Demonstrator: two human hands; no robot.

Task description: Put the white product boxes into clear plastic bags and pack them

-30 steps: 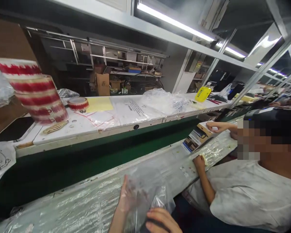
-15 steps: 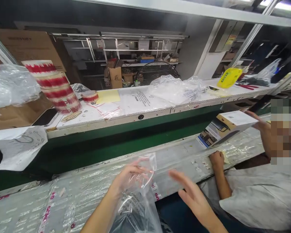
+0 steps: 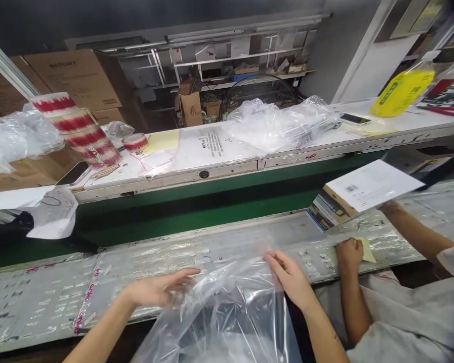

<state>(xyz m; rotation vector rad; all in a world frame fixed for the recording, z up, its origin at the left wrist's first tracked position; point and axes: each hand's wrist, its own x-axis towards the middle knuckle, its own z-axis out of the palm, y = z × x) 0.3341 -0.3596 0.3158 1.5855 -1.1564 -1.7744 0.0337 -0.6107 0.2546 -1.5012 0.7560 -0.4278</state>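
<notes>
Facing distant white shelves [image 3: 219, 60], right hand [image 3: 285, 277] is pinching a clear plastic bag [image 3: 245, 307] at the film-wrapped grey counter [image 3: 53, 302]'s near edge; left hand [image 3: 157, 291] is holding fingers apart.

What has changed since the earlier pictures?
The right hand, free of the clear plastic bag half a second ago, now pinches its edge. The left hand has moved left, and the bag is spread wider. The co-worker's box has tipped, showing more of its white face. The stacked tape rolls stayed put.
</notes>
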